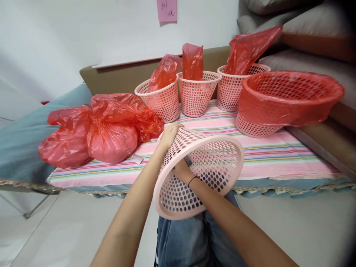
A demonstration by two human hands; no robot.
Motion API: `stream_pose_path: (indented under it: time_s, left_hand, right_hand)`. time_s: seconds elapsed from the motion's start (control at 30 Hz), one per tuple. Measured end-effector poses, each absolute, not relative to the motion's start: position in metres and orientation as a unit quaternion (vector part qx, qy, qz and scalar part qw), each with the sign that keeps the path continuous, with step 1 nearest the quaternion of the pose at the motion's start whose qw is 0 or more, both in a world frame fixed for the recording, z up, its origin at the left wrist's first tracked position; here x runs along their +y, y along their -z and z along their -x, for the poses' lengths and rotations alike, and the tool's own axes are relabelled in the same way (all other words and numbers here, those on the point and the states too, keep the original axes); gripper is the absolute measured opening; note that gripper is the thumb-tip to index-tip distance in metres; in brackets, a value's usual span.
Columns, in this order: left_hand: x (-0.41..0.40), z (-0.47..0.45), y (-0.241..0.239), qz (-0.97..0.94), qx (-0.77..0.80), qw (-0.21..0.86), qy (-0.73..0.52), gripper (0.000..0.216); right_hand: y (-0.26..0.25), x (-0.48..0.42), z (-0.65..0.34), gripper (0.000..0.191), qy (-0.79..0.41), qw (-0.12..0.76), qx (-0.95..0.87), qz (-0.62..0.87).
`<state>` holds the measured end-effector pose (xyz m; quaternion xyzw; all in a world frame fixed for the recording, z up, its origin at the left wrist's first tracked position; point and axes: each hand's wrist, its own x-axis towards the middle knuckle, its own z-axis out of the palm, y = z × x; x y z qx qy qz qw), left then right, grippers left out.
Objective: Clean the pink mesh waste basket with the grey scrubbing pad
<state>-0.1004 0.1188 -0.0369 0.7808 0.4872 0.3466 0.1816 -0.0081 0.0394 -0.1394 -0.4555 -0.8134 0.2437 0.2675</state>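
A pale pink perforated plastic wastebasket point(198, 141) is tipped on its side above my lap, its wide mouth facing me. My left hand point(171, 135) grips the outside of it near the base, fingers closed over the wall. Deep inside the basket is my right hand point(182, 170), with a dark band on the wrist. Its fingers look closed, and a small grey patch point(188, 160) shows beside them, too hidden to name. Behind stand pink baskets holding loosely stuffed red plastic bags point(192, 61). One basket at the right has a red bag point(278, 111) stretched over its rim.
Several tied or bunched red plastic bags point(111, 141) lie at the left on the striped cloth point(267, 159) covering the couch. A small white tag point(137, 158) is near them. Grey cushions point(314, 26) are piled at the right. A pink note point(167, 10) hangs on the wall.
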Motion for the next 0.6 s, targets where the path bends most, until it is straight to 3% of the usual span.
stream_pose_path:
  time_s: [0.4,0.6]
  left_hand:
    - [0.107,0.111,0.042,-0.794,0.47,0.163,-0.35,0.038]
    - [0.09,0.122,0.043,-0.772,0.499,0.158,-0.362,0.037]
  right_hand:
    - [0.14,0.019,-0.012,0.048,-0.265,0.207,-0.836,0.434]
    - [0.124,-0.045,-0.047,0.066,-0.274,0.181,-0.852,0.408]
